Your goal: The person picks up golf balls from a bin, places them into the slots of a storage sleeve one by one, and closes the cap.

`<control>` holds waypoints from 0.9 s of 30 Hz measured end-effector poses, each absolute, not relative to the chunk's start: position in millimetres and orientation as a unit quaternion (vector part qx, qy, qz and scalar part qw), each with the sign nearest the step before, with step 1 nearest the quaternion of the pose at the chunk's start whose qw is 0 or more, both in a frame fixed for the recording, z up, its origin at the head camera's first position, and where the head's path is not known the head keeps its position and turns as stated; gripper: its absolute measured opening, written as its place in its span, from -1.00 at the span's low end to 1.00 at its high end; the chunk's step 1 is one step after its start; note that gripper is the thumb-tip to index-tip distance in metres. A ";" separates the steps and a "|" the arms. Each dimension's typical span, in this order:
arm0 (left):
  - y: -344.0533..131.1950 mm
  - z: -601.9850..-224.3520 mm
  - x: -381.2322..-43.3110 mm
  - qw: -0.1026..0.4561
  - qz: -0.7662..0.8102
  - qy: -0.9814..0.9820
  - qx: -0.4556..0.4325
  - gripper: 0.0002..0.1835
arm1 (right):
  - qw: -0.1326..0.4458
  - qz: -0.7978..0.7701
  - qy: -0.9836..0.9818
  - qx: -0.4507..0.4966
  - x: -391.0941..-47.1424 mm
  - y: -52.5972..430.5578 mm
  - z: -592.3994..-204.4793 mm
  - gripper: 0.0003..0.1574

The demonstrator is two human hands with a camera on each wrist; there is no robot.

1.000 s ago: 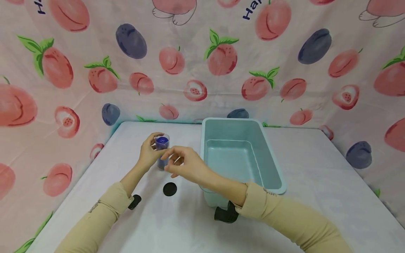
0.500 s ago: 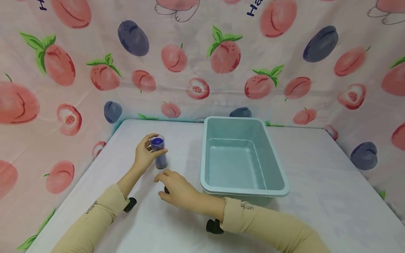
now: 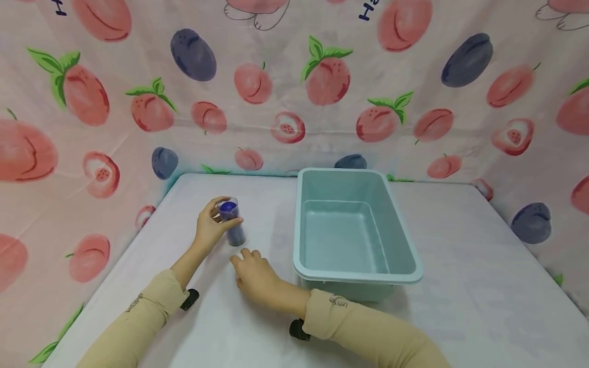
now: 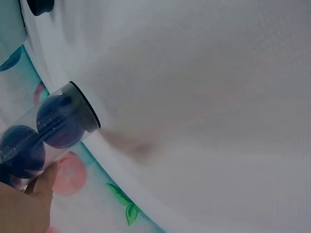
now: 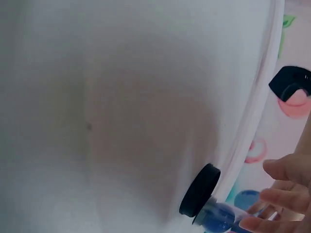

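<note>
My left hand grips a clear tube near its top, thumb to the front. The tube stands slightly tilted, its mouth uncovered, with blue balls inside; two blue balls show well in the left wrist view. My right hand hovers just in front of the tube, fingers bent downward. In the right wrist view a round black lid lies by the tube's base, with the right hand's fingertips apart from it and above. In the head view that hand hides the lid.
A pale blue-green plastic tub stands right of the hands on the white-covered table. A fruit-print cloth hangs behind and along the sides. Black wrist cameras sit under the cuffs.
My right hand has moved from the tube's mouth down toward me, over the lid, which was visible on the table earlier. My left hand keeps its grip on the tube, shifted slightly left.
</note>
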State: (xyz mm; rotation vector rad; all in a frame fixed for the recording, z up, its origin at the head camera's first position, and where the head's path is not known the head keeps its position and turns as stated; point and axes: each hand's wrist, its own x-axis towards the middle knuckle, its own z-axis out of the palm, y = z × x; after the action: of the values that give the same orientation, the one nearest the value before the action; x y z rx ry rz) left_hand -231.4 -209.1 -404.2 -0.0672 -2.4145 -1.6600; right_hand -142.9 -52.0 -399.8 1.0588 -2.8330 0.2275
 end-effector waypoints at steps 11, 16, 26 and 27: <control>-216.9 -400.6 -239.5 0.102 -0.558 -0.822 -0.047 -0.30 | -0.036 -0.032 -0.954 0.297 -155.3 -65.2 -395.9 -0.62; -218.7 -400.7 -237.7 0.102 -0.554 -0.825 -0.039 -0.31 | -0.042 -0.035 -0.949 0.311 -157.0 -66.0 -399.6 -0.69; -216.5 -403.4 -229.1 0.070 -0.554 -0.828 -0.040 -0.32 | 0.017 -0.021 -0.937 0.349 -144.9 -54.1 -397.2 -0.73; -217.0 -404.1 -227.8 0.067 -0.553 -0.830 -0.041 -0.32 | 0.030 -0.020 -0.934 0.355 -141.6 -52.4 -395.3 -0.75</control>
State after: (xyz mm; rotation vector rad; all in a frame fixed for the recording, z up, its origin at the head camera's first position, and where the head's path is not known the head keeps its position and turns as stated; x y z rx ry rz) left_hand -227.8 -217.0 -404.1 -0.1243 -2.4998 -1.6658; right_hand -141.6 -52.4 -395.3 1.0948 -2.8805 -0.0620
